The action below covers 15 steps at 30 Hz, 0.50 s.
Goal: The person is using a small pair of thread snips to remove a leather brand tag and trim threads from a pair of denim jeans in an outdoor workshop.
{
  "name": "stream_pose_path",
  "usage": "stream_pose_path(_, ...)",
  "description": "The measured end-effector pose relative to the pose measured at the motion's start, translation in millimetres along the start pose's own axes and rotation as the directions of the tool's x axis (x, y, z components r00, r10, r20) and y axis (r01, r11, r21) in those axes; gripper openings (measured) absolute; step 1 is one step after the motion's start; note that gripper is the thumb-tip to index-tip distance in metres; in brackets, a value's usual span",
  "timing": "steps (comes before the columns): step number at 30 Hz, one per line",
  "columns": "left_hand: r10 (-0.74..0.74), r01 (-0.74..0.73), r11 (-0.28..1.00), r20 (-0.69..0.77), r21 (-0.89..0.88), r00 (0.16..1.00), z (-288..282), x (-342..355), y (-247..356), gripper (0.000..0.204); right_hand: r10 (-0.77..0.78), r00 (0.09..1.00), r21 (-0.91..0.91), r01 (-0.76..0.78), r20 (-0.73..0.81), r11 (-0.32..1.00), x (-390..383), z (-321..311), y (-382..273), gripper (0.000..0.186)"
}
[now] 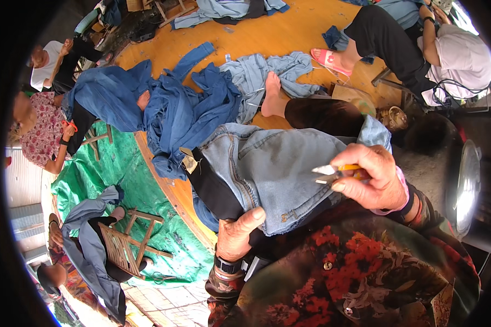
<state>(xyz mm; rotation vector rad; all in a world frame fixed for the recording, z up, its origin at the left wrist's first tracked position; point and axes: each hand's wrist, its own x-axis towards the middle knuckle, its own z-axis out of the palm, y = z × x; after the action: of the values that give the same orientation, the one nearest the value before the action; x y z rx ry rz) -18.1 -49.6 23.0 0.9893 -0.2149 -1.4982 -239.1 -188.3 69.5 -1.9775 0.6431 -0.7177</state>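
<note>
So I had a light-blue denim piece (294, 163) draped over my lap, left grip (238, 235) at its near edge, thumb up on top; the fingers were hidden, so I can't tell you whether I was really pinching it. My right grip (370, 177) was closed around some little snips (326, 169) with a bit of yellow on them, points aimed left above the cloth. My worry: if that hand dipped or the fabric bunched up, I reckon the tips could've nicked the denim, and a slip toward my left thumb would've hurt. Loose cloth over a lap probably isn't steady either. As for containers, past my right hand there was a roundish basket-like thing (393, 117), and I couldn't make out what was in it. Further out, a heap of darker blue denim (193, 103) sat on the orange wooden boards (147, 50), and off left somebody in a floral top (42, 122) held what looked like orange-handled scissors (73, 127).
</note>
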Motion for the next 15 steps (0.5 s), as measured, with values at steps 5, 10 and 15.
stream_pose_path(5, 0.017, 0.014, 0.990, -0.213, 0.140, 0.977, -23, -25, -4, 0.067, 0.110, 0.993, -0.228, -0.116, -0.038, 0.967, 0, -24, 27, 0.031)
stream_pose_path(10, 0.063, -0.021, 0.976, -0.192, 0.215, 0.979, -40, -36, -14, 0.067, 0.278, 0.960, -0.414, -0.247, 0.016, 0.876, -23, -27, 60, 0.035)
stream_pose_path(15, -0.023, 0.034, 0.998, -0.195, 0.053, 0.980, -49, -47, -12, 0.054, 0.330, 0.942, -0.383, -0.281, 0.065, 0.880, -44, -28, 71, 0.033)
